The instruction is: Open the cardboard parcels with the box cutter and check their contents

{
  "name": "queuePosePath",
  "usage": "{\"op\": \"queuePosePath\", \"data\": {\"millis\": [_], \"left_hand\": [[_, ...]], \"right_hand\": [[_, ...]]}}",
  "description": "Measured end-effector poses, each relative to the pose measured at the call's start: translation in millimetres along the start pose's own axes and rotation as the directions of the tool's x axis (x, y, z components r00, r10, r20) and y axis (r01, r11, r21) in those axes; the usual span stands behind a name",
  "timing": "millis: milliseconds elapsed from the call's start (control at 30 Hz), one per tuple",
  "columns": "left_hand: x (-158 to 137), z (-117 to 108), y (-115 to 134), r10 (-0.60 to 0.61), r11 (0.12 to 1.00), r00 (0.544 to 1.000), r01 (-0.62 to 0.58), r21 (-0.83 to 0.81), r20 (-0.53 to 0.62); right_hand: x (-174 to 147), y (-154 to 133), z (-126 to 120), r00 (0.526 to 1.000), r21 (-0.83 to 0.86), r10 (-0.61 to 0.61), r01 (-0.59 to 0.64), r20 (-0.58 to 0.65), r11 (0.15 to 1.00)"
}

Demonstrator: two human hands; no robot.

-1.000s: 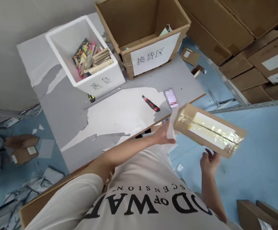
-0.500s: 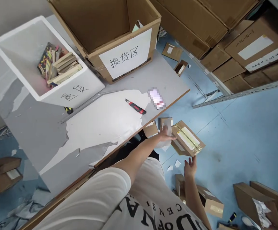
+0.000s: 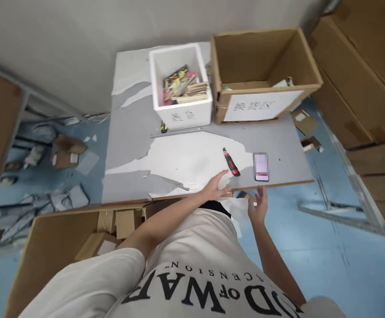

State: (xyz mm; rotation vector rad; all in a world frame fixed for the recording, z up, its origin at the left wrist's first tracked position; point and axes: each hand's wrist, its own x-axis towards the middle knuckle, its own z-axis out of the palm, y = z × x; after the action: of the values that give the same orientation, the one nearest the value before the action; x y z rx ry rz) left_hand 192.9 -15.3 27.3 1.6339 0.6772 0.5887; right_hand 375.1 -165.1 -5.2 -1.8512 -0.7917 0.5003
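My left hand (image 3: 216,187) is at the front edge of the table, closed on a thin, whitish translucent sheet. Part of this wrapping sheet (image 3: 240,208) hangs below the edge between my hands, and a bit shows above my fingers. My right hand (image 3: 258,207) is just off the edge below the phone, fingers loosely curled and thumb apart. It is close to the sheet; whether it touches it I cannot make out. A red and black utility knife (image 3: 231,162) lies just beyond my left hand. The phone (image 3: 261,167), its screen blurred, lies near the edge.
On the table (image 3: 129,137), a white foam box (image 3: 182,118) holds books beside a large labelled cardboard box (image 3: 265,106). A yellow and black tool (image 3: 163,127) lies by the foam box. Below left, a big carton (image 3: 62,238) contains smaller boxes. Cartons (image 3: 348,84) are stacked at right.
My view has swung left to face the table. The taped cardboard parcel by my hands is out of sight. Both hands are now at the table edge, the wrapping sheet still in my left.
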Motion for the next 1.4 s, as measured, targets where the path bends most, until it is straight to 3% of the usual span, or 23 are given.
{"op": "queuePosePath", "data": {"millis": [67, 100, 200, 300, 433, 533, 667, 867, 967, 1133, 1267, 1400], "left_hand": [[-20.0, -45.4, 2.4, 0.011, 1.000, 0.968, -0.007, 0.017, -0.251], [-33.5, -65.6, 2.3, 0.017, 0.999, 0.924, -0.005, 0.032, -0.383], [-85.6, -108.9, -1.8, 0.032, 0.996, 0.711, 0.037, 0.082, -0.702], [-146.3, -124.0, -7.8, 0.039, 0.991, 0.484, 0.093, 0.096, -0.874], [-220.3, -116.1, -13.1, 0.014, 0.986, 0.194, 0.162, 0.046, -0.981], [-262.2, -105.8, -13.4, -0.033, 0.985, 0.006, 0.171, -0.032, -0.999], [-311.0, -98.6, -12.7, -0.099, 0.986, -0.160, 0.117, -0.118, -0.982], [-409.0, -90.5, -26.3, -0.130, 0.982, -0.341, 0.086, -0.168, -0.931], [-460.4, -84.2, -39.2, -0.171, 0.975, -0.416, 0.059, -0.214, -0.893], [-521.8, -74.5, -66.2, -0.202, 0.970, -0.539, 0.003, -0.241, -0.818], [-554.5, -70.9, -96.1, -0.276, 0.954, -0.671, -0.104, -0.281, -0.689], [-587.4, -75.9, -136.2, -0.389, 0.907, -0.786, -0.238, -0.346, -0.480]], "right_hand": [[42.4, -24.1, 33.2, 0.981, 0.039, -0.115, 0.111, 0.155, 0.993], [60.6, -35.6, 51.2, 0.960, 0.058, -0.168, 0.159, 0.224, 0.985], [98.9, -68.1, 109.4, 0.869, 0.128, -0.303, 0.275, 0.392, 0.953], [106.6, -99.8, 171.0, 0.779, 0.213, -0.380, 0.315, 0.498, 0.925], [69.2, -140.7, 241.9, 0.636, 0.306, -0.441, 0.318, 0.633, 0.897], [21.4, -164.8, 276.7, 0.472, 0.359, -0.504, 0.366, 0.724, 0.859], [-47.6, -182.4, 305.5, 0.285, 0.422, -0.552, 0.409, 0.784, 0.809], [-154.3, -189.7, 337.2, 0.070, 0.458, -0.561, 0.498, 0.825, 0.737], [-206.5, -191.1, 350.5, -0.014, 0.462, -0.532, 0.515, 0.847, 0.722], [-274.1, -193.8, 370.1, -0.167, 0.474, -0.469, 0.566, 0.867, 0.675], [-311.3, -193.8, 396.2, -0.277, 0.497, -0.421, 0.601, 0.864, 0.626], [-352.7, -177.7, 449.2, -0.382, 0.517, -0.350, 0.613, 0.856, 0.597]]}}
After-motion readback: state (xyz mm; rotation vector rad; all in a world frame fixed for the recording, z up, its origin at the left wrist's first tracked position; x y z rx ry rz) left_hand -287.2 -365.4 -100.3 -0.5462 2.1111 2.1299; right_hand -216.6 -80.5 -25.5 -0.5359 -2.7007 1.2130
